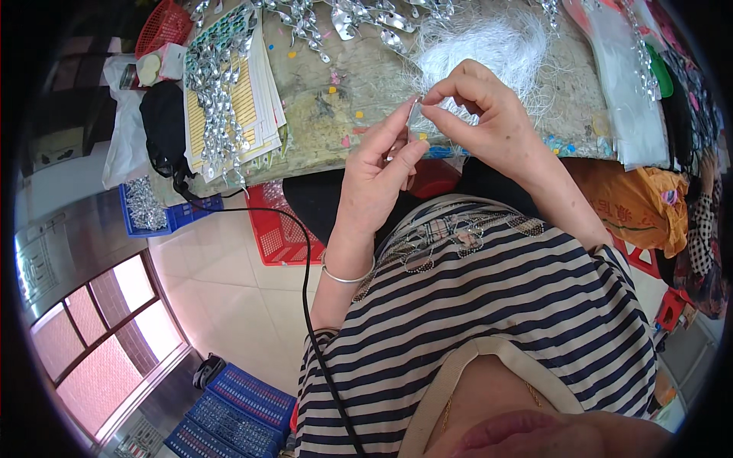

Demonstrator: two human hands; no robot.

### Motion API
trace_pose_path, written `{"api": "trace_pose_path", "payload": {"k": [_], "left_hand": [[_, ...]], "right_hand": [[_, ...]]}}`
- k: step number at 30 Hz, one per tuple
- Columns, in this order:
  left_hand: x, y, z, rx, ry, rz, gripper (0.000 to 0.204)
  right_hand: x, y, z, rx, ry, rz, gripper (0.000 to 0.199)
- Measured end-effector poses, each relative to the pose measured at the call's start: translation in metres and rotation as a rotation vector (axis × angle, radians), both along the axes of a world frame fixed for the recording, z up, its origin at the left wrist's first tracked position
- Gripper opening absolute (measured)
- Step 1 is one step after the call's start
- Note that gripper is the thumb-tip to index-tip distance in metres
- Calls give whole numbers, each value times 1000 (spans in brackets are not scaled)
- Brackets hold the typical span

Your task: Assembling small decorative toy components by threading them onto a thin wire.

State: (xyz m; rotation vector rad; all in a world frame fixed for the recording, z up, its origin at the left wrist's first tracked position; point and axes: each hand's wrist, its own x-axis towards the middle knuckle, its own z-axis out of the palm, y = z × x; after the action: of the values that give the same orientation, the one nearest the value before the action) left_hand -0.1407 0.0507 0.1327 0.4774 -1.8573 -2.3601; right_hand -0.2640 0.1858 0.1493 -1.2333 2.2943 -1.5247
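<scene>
So the big thing here is the tabletop [328, 107], pretty worn and scattered with little coloured bits. On its left side sits a stack of yellow-striped cards [237, 99] covered with shiny silver pieces, and at the far edge there's a fluffy heap of white thread [489, 38] with more silver pieces strung along it. Under the table there's a red basket [279, 233], and a blue crate [172, 214] of small metal parts off to the left.

Now the hands. Both are raised just above the near edge of the tabletop, meeting in the middle. The left hand [378, 179] comes up from below with thumb and forefinger pinched together on a small silver piece [414, 113]. The right hand [481, 114] arches over from the right, its grip also closed, fingertips nipping the same piece or the thread at it, can't quite tell which. The piece stands roughly upright, tilted a bit, right between the two pinches, so neither hand is really nearer. The thread heap lies just beyond the right hand.
</scene>
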Motion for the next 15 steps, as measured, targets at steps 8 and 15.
{"api": "trace_pose_path", "payload": {"k": [8,15], "left_hand": [[4,-1,-10,-499,130,23,41],[14,-14,-8,-527,96,-122,43]], "right_hand": [[-2,-2,-1,-85,56,82,11],[-2,0,-5,-154,-414,137,7]]}}
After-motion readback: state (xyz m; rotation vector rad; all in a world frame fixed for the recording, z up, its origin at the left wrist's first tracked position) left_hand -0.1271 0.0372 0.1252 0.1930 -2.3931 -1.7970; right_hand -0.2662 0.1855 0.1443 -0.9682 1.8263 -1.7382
